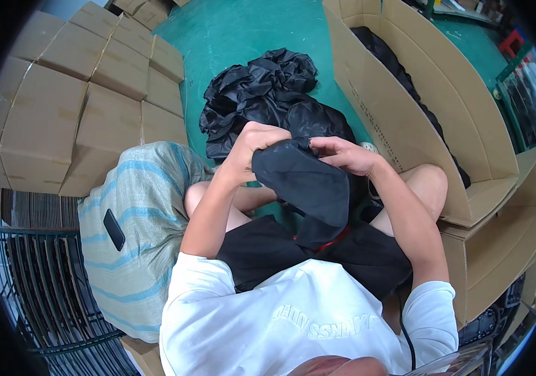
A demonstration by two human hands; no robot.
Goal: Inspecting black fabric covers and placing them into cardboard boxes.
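Near frame centre, left hand (252, 147) and right hand (343, 153) both clamp the black fabric piece's (305, 185) top edge; green floor (249, 31) lies open beyond.

Person seen from above, lower centre of frame. Wears a white short-sleeved T-shirt (305, 319); sleeves end above the elbows, hems loose around the upper arms. Raised, tone-on-tone lettering runs across the chest of the shirt, same white as the fabric, reading upside down from this view. Black shorts (268, 250) below the shirt, wrinkled, ending above the knees; knees bare. Forearms bare, no watch or bands visible. Left hand (252, 147) and right hand (346, 153), upper centre of frame, ungloved, no rings discernible. A thin black cord (407, 341) runs down the shirt's right side, lower right of frame.
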